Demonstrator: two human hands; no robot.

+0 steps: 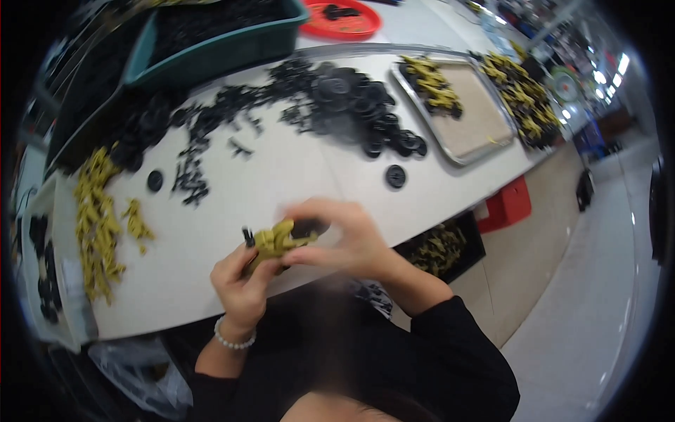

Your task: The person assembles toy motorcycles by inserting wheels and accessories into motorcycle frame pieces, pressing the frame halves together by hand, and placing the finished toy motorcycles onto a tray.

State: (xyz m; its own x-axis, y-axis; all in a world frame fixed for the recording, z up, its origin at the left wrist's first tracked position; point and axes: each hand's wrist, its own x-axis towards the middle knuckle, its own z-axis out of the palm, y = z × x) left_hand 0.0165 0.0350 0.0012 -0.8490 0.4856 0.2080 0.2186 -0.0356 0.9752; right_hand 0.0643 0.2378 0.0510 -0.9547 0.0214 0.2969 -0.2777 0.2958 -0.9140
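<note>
Both hands meet above the near edge of the white table (281,176): right hand (351,243) and left hand (242,285) have fingers clamped on a small olive plastic part (275,240) with a black piece.

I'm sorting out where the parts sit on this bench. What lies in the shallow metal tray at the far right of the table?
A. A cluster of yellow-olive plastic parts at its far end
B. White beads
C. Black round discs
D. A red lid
A: the metal tray holds only a cluster of yellow-olive parts at its far end; the black discs lie heaped on the white table beside it.
</note>
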